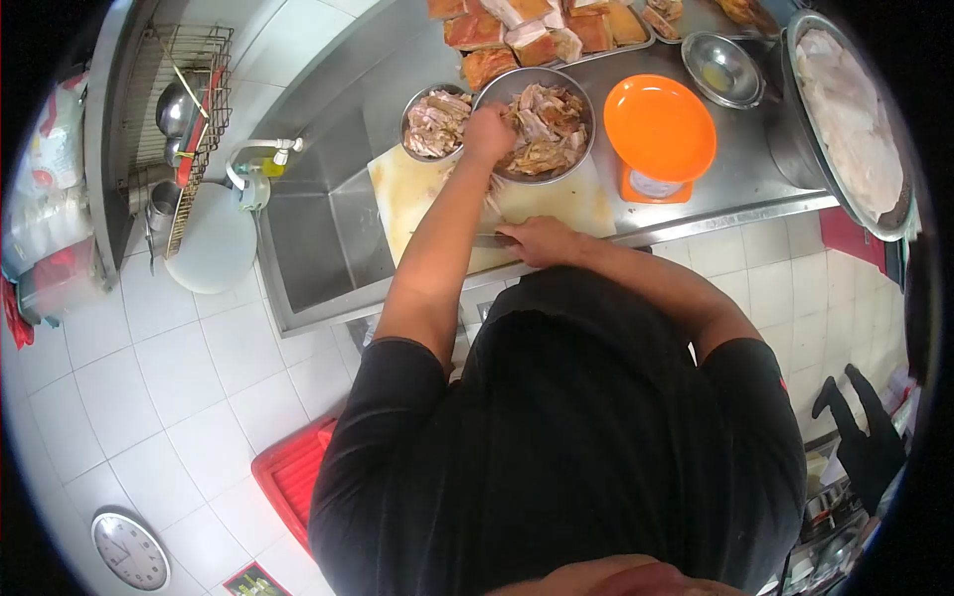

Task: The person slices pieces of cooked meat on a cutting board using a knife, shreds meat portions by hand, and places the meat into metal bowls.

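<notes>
My left hand [489,133] reaches to the left rim of a large metal bowl [549,124] of cut meat, its fingers bent and what they hold hidden. Beside that bowl, on the left, stands a smaller metal bowl [437,123] with sliced meat. My right hand [542,241] is wrapped round the handle of a knife [484,240], whose blade lies low over the near part of a yellowed cutting board [402,204]. Some shreds of meat [493,193] are on the board between my hands.
An orange scale [660,129] stands right of the bowls, near an empty metal bowl [722,70]. Roasted meat slabs [532,35] lie behind. A large basin [850,129] is at the far right, a sink [333,233] at the left. Another person [865,447] stands at the lower right.
</notes>
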